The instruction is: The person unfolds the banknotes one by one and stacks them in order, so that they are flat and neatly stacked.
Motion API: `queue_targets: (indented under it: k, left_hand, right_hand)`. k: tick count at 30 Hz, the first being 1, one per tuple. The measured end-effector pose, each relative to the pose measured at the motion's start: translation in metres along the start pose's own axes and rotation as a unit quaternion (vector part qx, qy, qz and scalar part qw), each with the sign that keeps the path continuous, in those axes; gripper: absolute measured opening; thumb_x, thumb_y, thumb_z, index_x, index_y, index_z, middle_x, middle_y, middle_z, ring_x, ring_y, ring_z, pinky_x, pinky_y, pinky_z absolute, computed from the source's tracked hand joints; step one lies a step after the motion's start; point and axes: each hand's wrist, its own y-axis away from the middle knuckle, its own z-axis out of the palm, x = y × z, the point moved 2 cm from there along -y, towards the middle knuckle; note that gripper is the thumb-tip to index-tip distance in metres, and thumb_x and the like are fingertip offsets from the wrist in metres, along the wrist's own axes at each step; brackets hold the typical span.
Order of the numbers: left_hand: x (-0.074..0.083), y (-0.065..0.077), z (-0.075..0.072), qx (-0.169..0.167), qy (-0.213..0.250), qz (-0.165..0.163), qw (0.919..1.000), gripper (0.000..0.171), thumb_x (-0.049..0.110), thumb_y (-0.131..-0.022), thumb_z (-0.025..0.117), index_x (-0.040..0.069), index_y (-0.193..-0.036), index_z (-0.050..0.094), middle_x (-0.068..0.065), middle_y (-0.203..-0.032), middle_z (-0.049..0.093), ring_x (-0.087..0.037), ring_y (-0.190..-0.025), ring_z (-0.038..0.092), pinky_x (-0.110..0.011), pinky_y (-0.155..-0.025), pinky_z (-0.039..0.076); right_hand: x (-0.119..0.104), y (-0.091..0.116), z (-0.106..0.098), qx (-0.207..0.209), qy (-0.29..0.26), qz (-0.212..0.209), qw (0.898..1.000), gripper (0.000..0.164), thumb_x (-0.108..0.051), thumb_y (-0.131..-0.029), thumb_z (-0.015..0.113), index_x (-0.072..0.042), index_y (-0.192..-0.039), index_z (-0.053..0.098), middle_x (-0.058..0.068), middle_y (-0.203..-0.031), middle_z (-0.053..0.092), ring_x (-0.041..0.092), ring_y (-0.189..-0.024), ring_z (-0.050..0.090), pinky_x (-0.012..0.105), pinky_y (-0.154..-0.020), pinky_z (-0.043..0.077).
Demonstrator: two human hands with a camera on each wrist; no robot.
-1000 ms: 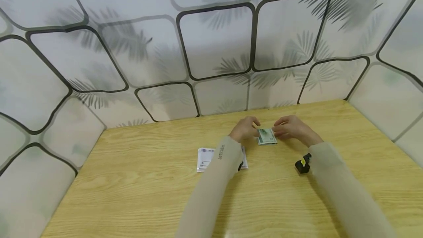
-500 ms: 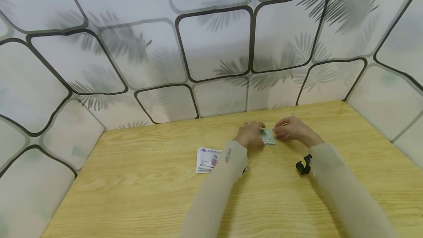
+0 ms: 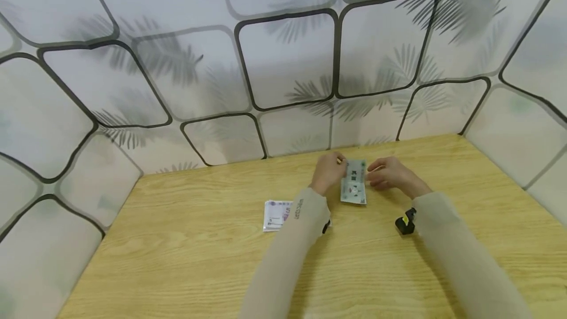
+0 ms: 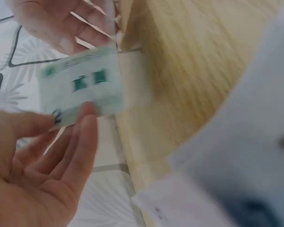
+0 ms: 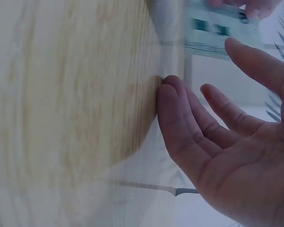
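Note:
A green and white banknote [image 3: 353, 183] is pinched at its left edge by my left hand [image 3: 328, 174]. In the left wrist view the thumb and fingers of that hand hold one edge of the note [image 4: 80, 82], which is lifted and slightly blurred. My right hand [image 3: 392, 176] is just right of the note, its fingers loosely bent and apart, with nothing between thumb and fingertips [image 5: 169, 101] in the right wrist view. A stack of pale purple banknotes [image 3: 275, 214] lies on the table, partly hidden beneath my left forearm.
The wood-grain table [image 3: 186, 260] extends left and toward me. Patterned white curtain [image 3: 288, 58] stands along its back and sides. A small black device [image 3: 405, 224] with a yellow mark sits at my right wrist.
The green banknote, formerly short and folded-looking between the hands, now shows its full length. My left hand reached over it, then drew back left with its edge pinched. The right hand barely moved.

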Motion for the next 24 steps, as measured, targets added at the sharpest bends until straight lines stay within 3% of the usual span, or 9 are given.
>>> queue_targets:
  k: [5,9,14,17,24]
  left_hand:
    - [0.000,0.003,-0.005,0.052,0.096,-0.023,0.9938,0.022,0.004,-0.103,0.055,-0.006,-0.118,0.067,-0.010,-0.082,0.069,-0.030,-0.075,0.073,-0.025,-0.056,0.054]
    - [-0.002,0.004,-0.012,0.057,0.157,-0.031,0.9855,0.023,0.004,-0.104,0.052,-0.008,-0.121,0.063,-0.015,-0.086,0.070,-0.038,-0.082,0.073,-0.038,-0.069,0.062]
    - [-0.010,0.009,-0.033,0.064,0.142,-0.042,0.9869,0.019,0.003,-0.100,0.056,-0.005,-0.114,0.066,-0.018,-0.095,0.073,-0.036,-0.081,0.073,-0.029,-0.063,0.059]
    - [-0.014,0.012,-0.045,0.062,0.128,-0.040,0.9891,0.017,0.004,-0.098,0.060,-0.005,-0.111,0.067,-0.019,-0.095,0.073,-0.035,-0.081,0.073,-0.026,-0.060,0.057]
    - [-0.020,0.015,-0.058,0.027,0.151,-0.025,0.9878,0.022,-0.002,-0.096,0.059,-0.007,-0.116,0.067,-0.021,-0.102,0.071,-0.030,-0.077,0.069,-0.042,-0.073,0.062]
  right_hand:
    - [-0.002,-0.001,0.006,-0.004,0.037,0.019,0.999,0.048,-0.010,-0.094,0.068,0.019,-0.127,0.048,0.008,-0.093,0.065,0.012,-0.074,0.061,0.029,-0.066,0.057]
    - [-0.003,0.002,0.006,-0.008,0.045,0.020,0.999,0.037,-0.007,-0.094,0.067,0.017,-0.121,0.055,0.011,-0.097,0.063,0.012,-0.076,0.059,0.029,-0.067,0.058]
    - [-0.001,0.002,0.005,-0.022,-0.030,-0.009,0.999,0.035,-0.002,-0.099,0.060,0.018,-0.127,0.050,0.022,-0.112,0.062,0.019,-0.083,0.066,0.035,-0.073,0.062]
    - [0.000,0.001,0.004,-0.012,-0.063,-0.024,0.998,0.033,-0.002,-0.100,0.059,0.014,-0.128,0.051,0.019,-0.111,0.062,0.020,-0.084,0.067,0.035,-0.071,0.062]
    - [-0.001,-0.002,0.005,-0.020,-0.080,-0.035,0.996,0.034,-0.003,-0.101,0.059,0.012,-0.131,0.052,0.012,-0.109,0.066,0.022,-0.088,0.067,0.036,-0.072,0.061]
